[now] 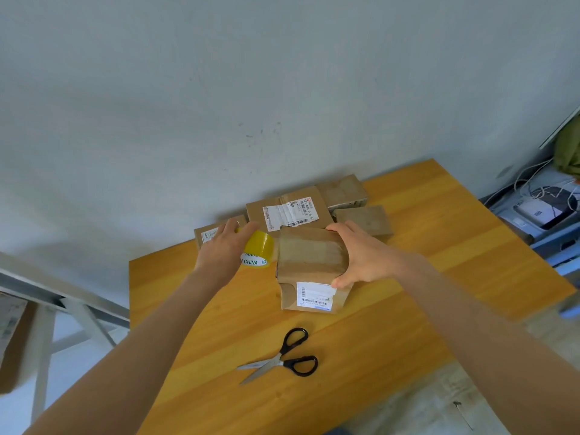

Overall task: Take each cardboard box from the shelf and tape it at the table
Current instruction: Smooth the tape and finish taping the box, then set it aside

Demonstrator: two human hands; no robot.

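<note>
- Yellow-wood table (439,246) against a plain grey wall (219,89); the box (310,255) I'm taping stands mid-table, label on its near face, just in front of a pile of other boxes (288,211).
- Right hand (364,255) clamps the box from the right, fingers over the far top edge, thumb on the near one.
- Left hand (219,249) is curled round the yellow tape roll (259,249), right beside the box's left edge; whether they touch, can't tell.
- My call: the step is taping the top seam. Pin the box with the right hand, pull the roll straight along the seam, strip taut, press it flat, then cut with the scissors (282,359) lying open nearer me.
- Can't make out the loose tape end, or whether the pale band on top is tape. Left fingertips are hidden behind the roll, and the box's underside is hidden.
- Far left: shelf frame (62,296) and a carton (12,340), cut off and blurred.
</note>
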